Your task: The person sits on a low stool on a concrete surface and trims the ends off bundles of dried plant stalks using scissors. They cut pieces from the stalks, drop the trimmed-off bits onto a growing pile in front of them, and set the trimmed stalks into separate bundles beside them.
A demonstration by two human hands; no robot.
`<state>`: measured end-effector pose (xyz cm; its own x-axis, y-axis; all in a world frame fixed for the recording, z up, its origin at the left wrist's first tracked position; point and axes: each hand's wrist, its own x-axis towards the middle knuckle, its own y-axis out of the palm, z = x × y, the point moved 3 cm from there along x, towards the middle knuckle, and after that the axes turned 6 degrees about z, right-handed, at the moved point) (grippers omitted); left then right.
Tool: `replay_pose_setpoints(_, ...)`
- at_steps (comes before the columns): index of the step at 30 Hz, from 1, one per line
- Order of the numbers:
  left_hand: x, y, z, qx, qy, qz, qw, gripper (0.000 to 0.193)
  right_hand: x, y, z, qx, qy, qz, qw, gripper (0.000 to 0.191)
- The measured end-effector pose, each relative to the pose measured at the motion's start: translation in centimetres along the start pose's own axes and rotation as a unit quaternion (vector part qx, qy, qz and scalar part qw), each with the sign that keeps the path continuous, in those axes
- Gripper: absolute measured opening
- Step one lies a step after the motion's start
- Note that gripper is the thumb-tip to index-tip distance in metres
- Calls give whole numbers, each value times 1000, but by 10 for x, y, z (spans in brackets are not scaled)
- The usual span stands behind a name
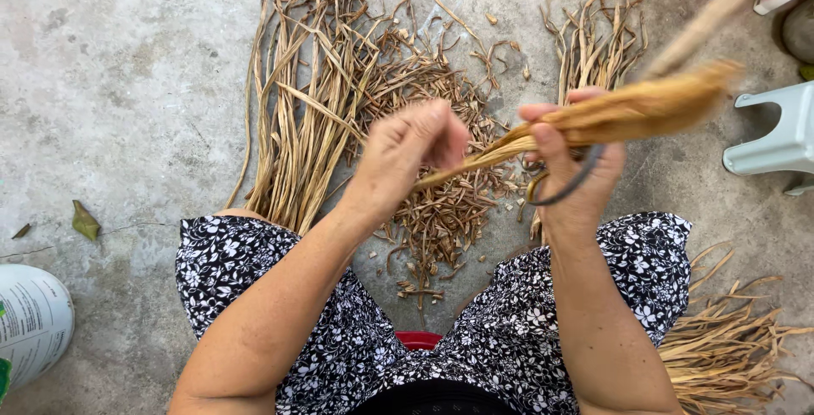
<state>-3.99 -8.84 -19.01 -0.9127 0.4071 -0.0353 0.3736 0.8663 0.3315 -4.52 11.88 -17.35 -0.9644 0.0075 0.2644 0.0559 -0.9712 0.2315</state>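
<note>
Dried straw-coloured strips (627, 114) sit gripped in the right hand (572, 173) fingers, the left hand (407, 156) fingers pinching their near end.

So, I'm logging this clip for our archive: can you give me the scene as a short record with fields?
setting: bare concrete floor, seen from above
left hand: pinches the thin end of a dried fibre strip
right hand: grips the same strip, a dark curved metal tool hanging under it
floor piles: long dried strips, short trimmings, another bundle lower right
nearby: pale plastic stool, white container
</note>
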Motion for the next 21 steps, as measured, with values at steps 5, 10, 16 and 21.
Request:
replay_pose_setpoints(5, -8, 37, 44, -167, -201, 124, 957, 86, -30, -3, 9, 114, -39, 43, 992, 46)
replay_pose_setpoints(10, 13, 0, 30, -326, -63, -62, 941, 54, -56, 14, -3, 141, 30, 207, 968, 47)
replay_pose_setpoints(16, 14, -73, -3, -302, 75, -146, 939, 36, -86, 23, -37, 143, 270, 352, 885, 34)
replay_pose_setpoints(21, 9, -101, -18, -217, 120, -199, 948, 31, -112, 20, -71, -22, 405, 410, 817, 28)
